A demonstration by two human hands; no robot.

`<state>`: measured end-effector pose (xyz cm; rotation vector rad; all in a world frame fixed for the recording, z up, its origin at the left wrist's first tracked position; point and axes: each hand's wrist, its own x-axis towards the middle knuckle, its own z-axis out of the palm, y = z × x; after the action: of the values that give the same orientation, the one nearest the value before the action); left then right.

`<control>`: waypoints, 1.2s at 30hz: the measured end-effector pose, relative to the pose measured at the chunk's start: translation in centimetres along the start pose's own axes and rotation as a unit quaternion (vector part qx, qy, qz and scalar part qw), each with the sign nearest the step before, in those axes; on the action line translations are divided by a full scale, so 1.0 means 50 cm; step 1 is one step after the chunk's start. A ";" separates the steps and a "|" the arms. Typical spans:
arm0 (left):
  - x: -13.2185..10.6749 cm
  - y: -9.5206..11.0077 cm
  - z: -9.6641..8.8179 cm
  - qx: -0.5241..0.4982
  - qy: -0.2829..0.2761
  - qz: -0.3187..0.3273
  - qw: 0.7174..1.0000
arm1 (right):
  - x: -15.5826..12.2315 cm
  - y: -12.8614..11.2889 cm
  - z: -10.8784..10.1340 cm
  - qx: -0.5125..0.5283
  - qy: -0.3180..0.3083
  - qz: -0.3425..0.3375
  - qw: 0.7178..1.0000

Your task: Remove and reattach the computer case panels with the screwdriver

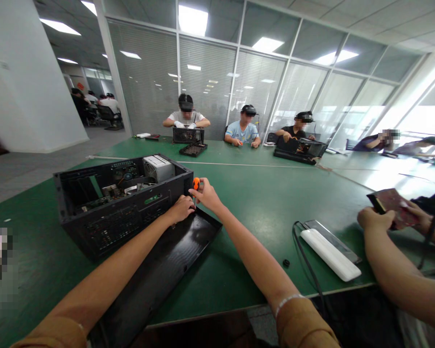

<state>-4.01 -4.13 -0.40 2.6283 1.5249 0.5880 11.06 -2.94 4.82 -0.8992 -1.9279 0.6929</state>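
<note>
My right hand (207, 194) grips a screwdriver (196, 183) with an orange and black handle, its shaft pointing down. Close beside it, my left hand (182, 209) has its fingers curled together near the screwdriver's lower end; what they pinch, if anything, is too small to make out. Both hands are at the right end of a black computer case (123, 217), which lies on its side with its top face uncovered. Inside it a silver power supply (159, 166) and cables show. A black side panel (174, 261) lies flat below my hands, partly covered by my left forearm.
The green table (253, 208) carries a white power strip (329, 253) with a black cable, a clear flat piece (333, 237) and a small black ring-like part (286, 263). At right, a co-worker's hands hold a boxy part (393, 208). Other people work on cases opposite.
</note>
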 end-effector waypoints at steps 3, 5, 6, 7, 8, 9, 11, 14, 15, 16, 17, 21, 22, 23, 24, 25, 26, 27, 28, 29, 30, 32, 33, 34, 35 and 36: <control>0.001 -0.002 0.003 -0.003 0.001 -0.010 1.000 | 0.003 0.001 -0.003 0.001 -0.047 -0.032 0.998; 0.002 -0.004 0.004 -0.005 0.000 -0.009 1.000 | 0.004 0.004 -0.005 0.009 -0.068 -0.031 0.997; 0.002 -0.004 0.004 -0.006 0.000 -0.008 1.000 | 0.005 0.006 -0.005 0.013 -0.070 -0.025 0.997; 0.002 -0.004 0.004 -0.006 -0.001 -0.007 1.000 | 0.005 0.008 -0.005 0.012 -0.064 -0.017 0.998; 0.002 -0.004 0.004 -0.006 -0.001 -0.007 1.000 | 0.005 0.010 -0.003 0.006 -0.053 -0.011 0.998; 0.002 -0.004 0.004 -0.004 -0.001 -0.007 1.000 | 0.005 0.011 -0.002 -0.006 -0.041 -0.009 0.999; 0.002 -0.004 0.004 0.000 0.000 -0.008 1.000 | 0.006 0.013 0.002 -0.044 -0.018 -0.018 0.999; 0.002 -0.005 0.005 0.004 0.003 -0.005 1.000 | 0.008 0.014 0.007 -0.098 -0.001 -0.051 0.994; 0.002 -0.005 0.005 0.002 0.005 -0.003 1.000 | 0.008 0.014 0.008 -0.109 0.004 -0.058 0.992; 0.002 -0.005 0.005 0.001 0.007 -0.001 1.000 | 0.009 0.013 0.009 -0.116 0.010 -0.061 0.991; 0.002 -0.006 0.005 -0.001 0.009 0.000 1.000 | 0.009 0.012 0.009 -0.119 0.017 -0.059 0.991; 0.001 -0.006 0.006 0.001 0.006 -0.003 1.000 | 0.005 0.009 0.010 -0.112 0.042 -0.048 0.992; 0.000 -0.005 0.006 0.003 0.007 -0.002 1.000 | 0.003 0.009 0.010 -0.108 0.040 -0.049 0.992; -0.001 -0.005 0.006 0.005 0.009 -0.001 1.000 | 0.001 0.010 0.010 -0.102 0.032 -0.052 0.993; -0.002 -0.004 0.006 0.005 0.012 -0.002 1.000 | 0.000 0.010 0.010 -0.097 0.018 -0.055 0.994; -0.003 -0.003 0.006 0.006 0.014 -0.001 1.000 | -0.001 0.010 0.009 -0.090 0.001 -0.058 0.994; -0.004 -0.002 0.005 0.006 0.016 -0.001 1.000 | -0.002 0.009 0.007 -0.085 -0.013 -0.060 0.995; -0.005 0.000 0.003 0.007 0.016 0.001 1.000 | -0.002 0.006 0.004 -0.082 -0.016 -0.061 0.995; -0.005 0.002 0.001 0.008 0.017 0.005 1.000 | -0.002 0.000 -0.002 -0.083 -0.006 -0.060 0.995; -0.005 0.006 -0.004 0.008 0.020 0.011 1.000 | -0.001 -0.009 -0.010 -0.088 0.014 -0.058 0.994; -0.007 0.010 -0.010 0.008 0.024 0.018 1.000 | -0.001 -0.020 -0.021 -0.094 0.043 -0.053 0.993; -0.014 0.025 -0.030 0.001 0.040 0.034 0.999 | -0.002 -0.052 -0.052 -0.108 0.098 -0.042 0.988; -0.023 0.035 -0.044 -0.005 0.052 0.041 0.998 | -0.006 -0.071 -0.070 -0.113 0.111 -0.037 0.987; -0.036 0.047 -0.061 -0.012 0.066 0.049 0.997 | -0.012 -0.091 -0.089 -0.121 0.112 -0.034 0.986; -0.057 0.060 -0.083 -0.018 0.081 0.056 0.995 | -0.022 -0.109 -0.107 -0.135 0.102 -0.032 0.985; -0.084 0.073 -0.107 -0.022 0.098 0.063 0.993 | -0.037 -0.125 -0.123 -0.160 0.080 -0.033 0.983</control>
<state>-4.68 -10.34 4.14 2.7179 1.3802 0.9032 15.12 -7.38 11.46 -1.0480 -1.9431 0.2639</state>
